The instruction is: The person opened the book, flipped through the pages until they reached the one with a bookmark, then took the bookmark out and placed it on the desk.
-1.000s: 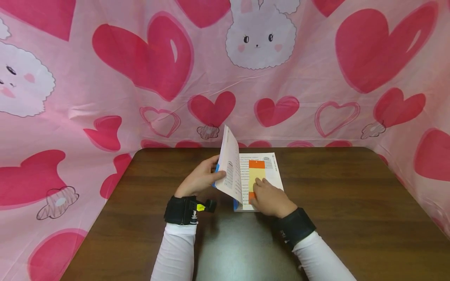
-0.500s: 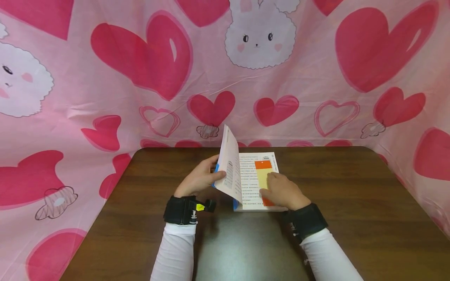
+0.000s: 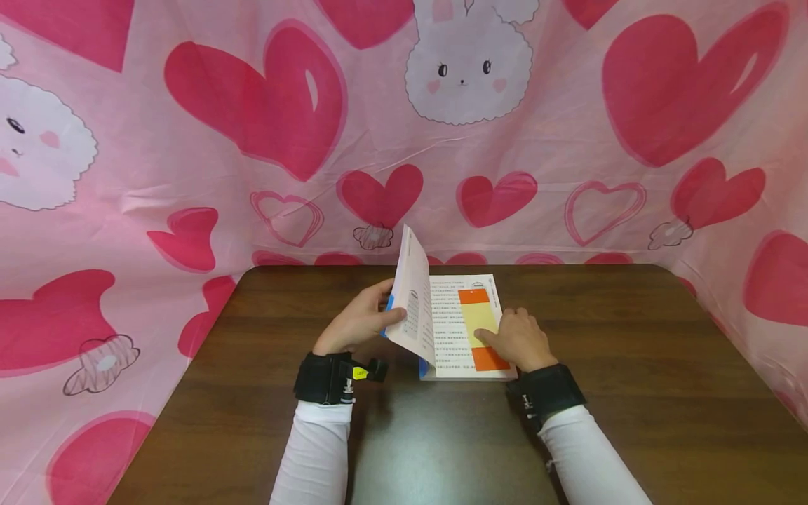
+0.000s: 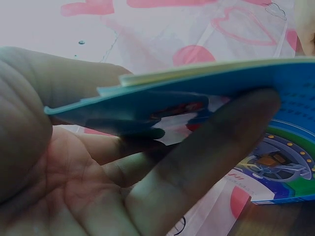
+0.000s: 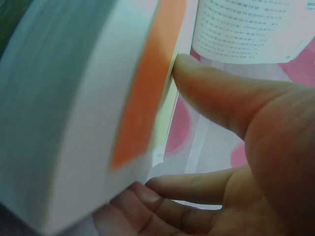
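An open book (image 3: 449, 337) lies on the table, its blue cover (image 4: 206, 83) and some pages raised at the left. My left hand (image 3: 362, 319) holds this raised part, thumb on the page side and fingers along the cover. On the flat right-hand page rests a bookmark (image 3: 481, 328), yellow with orange ends, slightly tilted. My right hand (image 3: 520, 340) is at the page's right edge, its thumb touching the bookmark. In the right wrist view its other fingers (image 5: 187, 189) are beside the edge of the pages (image 5: 64, 123), spread away from the thumb; some fingertips are hidden.
The book sits near the far edge of a dark wooden table (image 3: 631, 393). Right behind that edge hangs a pink cloth (image 3: 562, 105) with hearts and rabbits. Each wrist wears a black band, the left wristband (image 3: 323, 377) and the right wristband (image 3: 548, 394).
The bookmark has slid right across the page. My right hand has moved right with it, and its fingers have come off the bookmark to the book's right edge. The left hand holds still.
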